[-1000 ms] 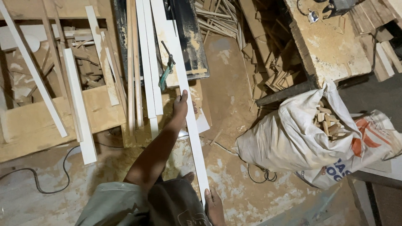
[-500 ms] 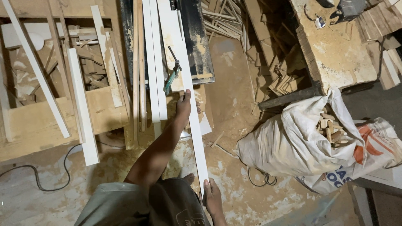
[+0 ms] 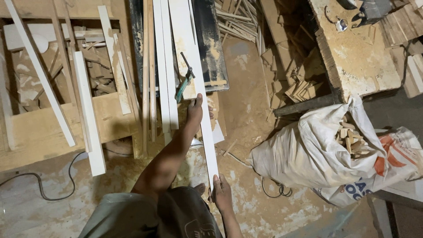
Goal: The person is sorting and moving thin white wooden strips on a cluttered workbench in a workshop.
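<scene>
Between both hands, a white strip (image 3: 203,119), left (image 3: 194,112) and right (image 3: 221,194) fingers gripping it.

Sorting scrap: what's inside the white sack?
At the sack's open mouth, short wood offcuts show. Whatever lies deeper is hidden by the fabric.

Dusty sawdust floor (image 3: 246,110), dim light; wood bench (image 3: 357,66) far right, offcut-filled white sack (image 3: 317,154) right, black cable (image 3: 39,189) near left.
</scene>
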